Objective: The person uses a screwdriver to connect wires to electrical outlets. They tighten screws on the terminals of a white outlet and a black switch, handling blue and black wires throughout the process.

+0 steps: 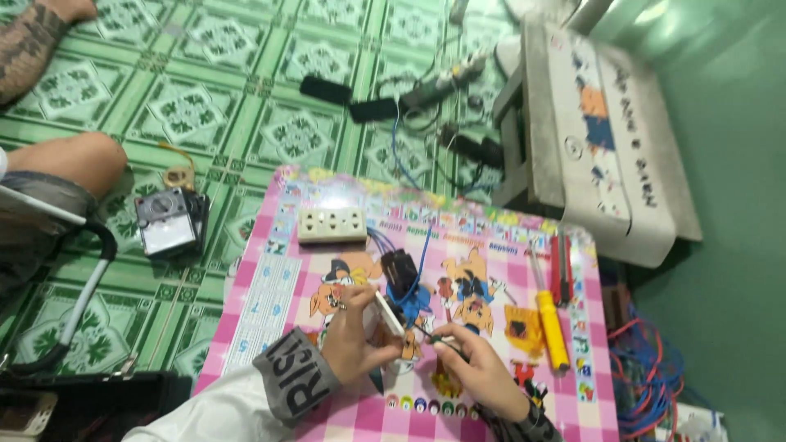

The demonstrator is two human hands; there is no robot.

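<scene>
Switch plate (388, 315), white, flat and rectangular, sits tilted in your left hand (358, 340) above the middle of the pink checked cartoon table (270, 286). Your left fingers are curled round its lower edge in a firm grasp; a ring shows on one finger. A black boxy module (399, 268) sits just behind the plate, with blue wires (417, 296) looping from it down to the plate's back.

Your right hand (479, 368) is clenched round a thin screwdriver (434, 336), dark shaft with a green patch near the fingers, tip pointing toward the plate. Whether the tip touches a screw is too small to tell.

A cream plastic socket strip (332, 224), rectangular with rows of holes, lies near the table's far edge. A yellow-handled screwdriver (550, 323) lies by the right edge, with red-handled pliers (560, 266) just beyond it.

On the green patterned tile floor (205, 106): a grey square device (166, 221) left of the table, and black adapters with tangled cords (393, 102) beyond it. A pale worn stool (598, 131) stands at upper right. A heap of red and blue wire (647, 376) is partly cut off at the lower right. Another person's knee (70, 160) is cut off at the left edge.
</scene>
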